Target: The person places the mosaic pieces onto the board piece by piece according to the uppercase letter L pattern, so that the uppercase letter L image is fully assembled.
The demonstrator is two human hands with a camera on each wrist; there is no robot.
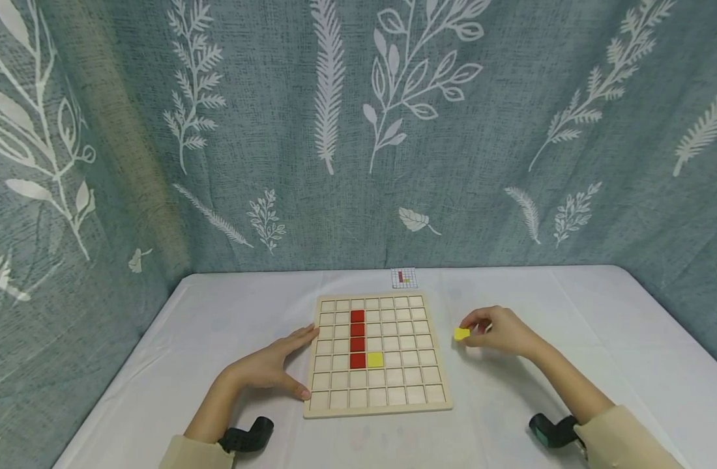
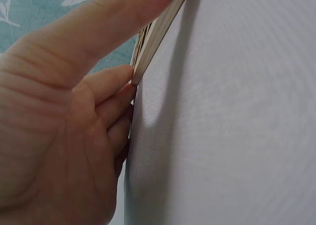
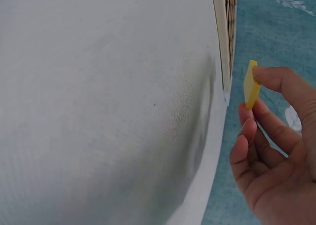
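A wooden grid board [image 1: 396,395] lies on the table, its squares framed by thin ridges. Several red square tiles [image 1: 357,344] form a column in it, and one yellow tile [image 1: 375,359] sits just right of the lowest red one. The left hand [image 1: 270,367] rests against the board's left edge, thumb and fingers spread apart and touching the rim. To the right of the board, the right hand [image 1: 504,331] pinches a second yellow tile [image 3: 251,85] between thumb and fingertips, held above the tabletop with a shadow beneath.
A small printed card [image 1: 404,278] with a grid and red and yellow marks lies behind the board. White cloth covers the table [image 1: 247,306]. A blue-green curtain [image 1: 347,215] with white leaf patterns hangs along the back and sides. Black wrist-worn devices [image 1: 249,435] show near both sleeves.
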